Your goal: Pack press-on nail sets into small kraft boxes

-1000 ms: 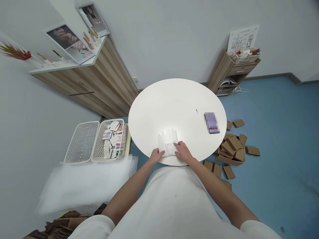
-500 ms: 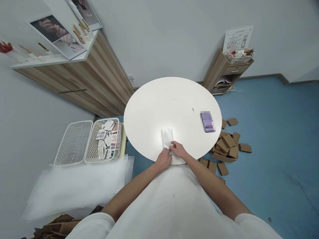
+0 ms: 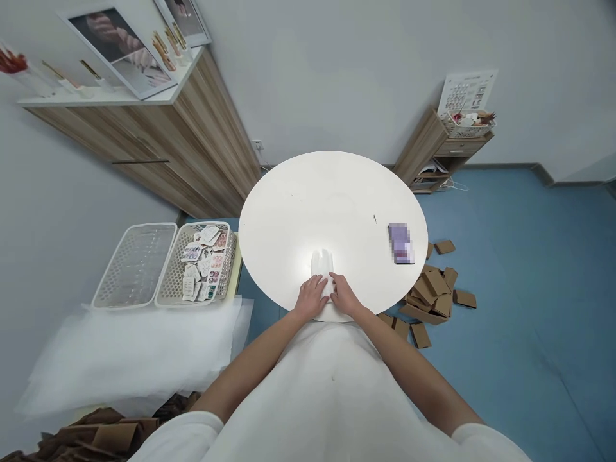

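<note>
A small white, glossy translucent sheet [image 3: 321,262] lies near the front edge of the round white table [image 3: 332,192]. Its far end shows two or three raised strips or folds. My left hand [image 3: 311,297] rests on the sheet's near left part, its fingers stretched out and slightly apart. At the right side, my right hand [image 3: 343,295] grips the sheet's edge with curled fingers, the index reaching forward. The two hands nearly meet, and they cover the near end of the sheet.
A purple pixelated item [image 3: 401,244] lies on the table's right side. To the left stand a basket of printed packets [image 3: 226,256] and a clear-filled basket [image 3: 99,292], behind white sheets [image 3: 144,350]. Cardboard boxes [image 3: 430,292] lie on the floor at right.
My left hand has gone from curled at the sheet's near edge to spread flat on it. My right hand has shifted slightly right, to the sheet's edge. The camera view has tilted a little.
</note>
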A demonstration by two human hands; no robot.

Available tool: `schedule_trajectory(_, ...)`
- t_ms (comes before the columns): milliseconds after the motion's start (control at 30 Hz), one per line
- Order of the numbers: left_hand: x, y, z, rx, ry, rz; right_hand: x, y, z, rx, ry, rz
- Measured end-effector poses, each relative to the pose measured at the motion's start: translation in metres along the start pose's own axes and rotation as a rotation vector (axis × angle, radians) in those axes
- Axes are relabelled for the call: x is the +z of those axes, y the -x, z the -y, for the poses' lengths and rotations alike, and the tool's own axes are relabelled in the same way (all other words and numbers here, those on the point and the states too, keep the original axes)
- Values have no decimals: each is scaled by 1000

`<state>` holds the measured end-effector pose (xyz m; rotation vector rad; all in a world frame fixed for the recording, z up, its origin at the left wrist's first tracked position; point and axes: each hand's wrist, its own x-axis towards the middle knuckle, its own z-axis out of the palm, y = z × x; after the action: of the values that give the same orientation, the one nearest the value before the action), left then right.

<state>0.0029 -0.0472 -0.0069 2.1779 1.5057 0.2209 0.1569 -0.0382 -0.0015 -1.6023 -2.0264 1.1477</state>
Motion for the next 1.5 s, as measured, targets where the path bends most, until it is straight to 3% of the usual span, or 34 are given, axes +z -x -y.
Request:
schedule_trajectory(133,-3,-1,1,-7,55,6,-3,8,4,-201,214,61)
schedule_trajectory(367,-19,-15,7,-198,402,44,-1,-2,16,-219,540,171)
schedule_trajectory(500,-17,-6,10,-179,573,104,-11,0,15,-184,496,291)
schedule_trajectory(733,-2,10,11,-222,694,-129,-35,-33,18,-101,302,379)
schedule_trajectory(967,7,-6,14,-425,460,-220,-31,-59,14,62,355,232)
schedule_trajectory(1100,10,-8,13,-500,471,-253,-19,-45,12,123,367,-23)
schedule_trajectory(1200,10,-7,11,-496,494,-276,-11,-25,13,68,358,-161)
schedule_trajectory(1267,9,-6,8,-492,510,-293,-6,-12,13,16,349,-149)
schedule_trajectory(1500,5,-3,-3,-419,538,-284,-3,0,3,82,199,29)
